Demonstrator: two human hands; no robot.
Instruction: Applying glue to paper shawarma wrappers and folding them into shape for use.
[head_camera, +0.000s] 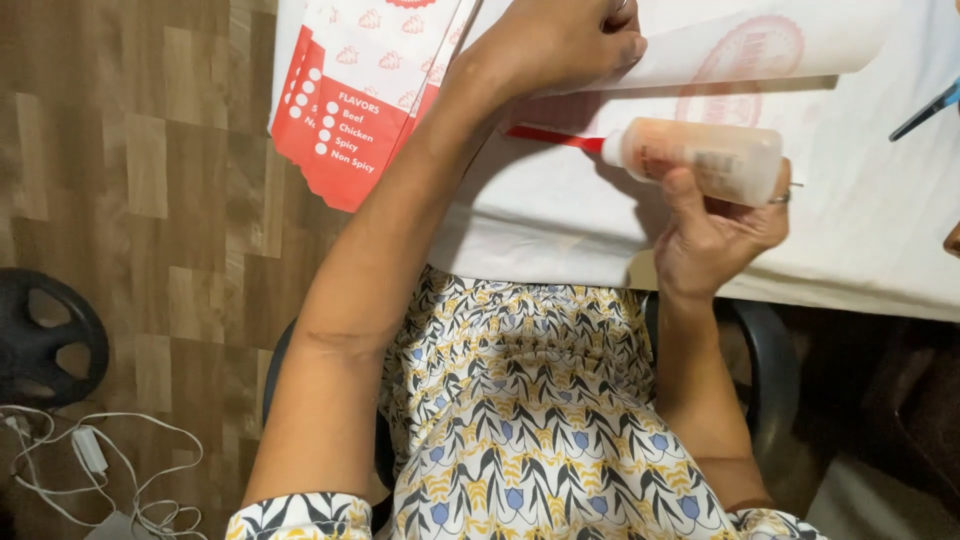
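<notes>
My right hand (715, 225) grips a translucent squeeze bottle (705, 158) with a long red nozzle, laid sideways with the tip pointing left. The nozzle tip sits under a folded flap of white paper (760, 45) printed with a faint red round stamp. My left hand (560, 40) presses down on that flap near the top of the view, fingers curled. The paper rests on a white sheet (540, 215) covering the table.
A stack of flat red-and-white printed cartons (360, 95) overhangs the table's left edge. A blue-handled tool (925, 110) pokes in at the right. On the wood-pattern floor lie a black round base (40, 335) and a white cable with adapter (90, 450). I sit on a black chair (770, 360).
</notes>
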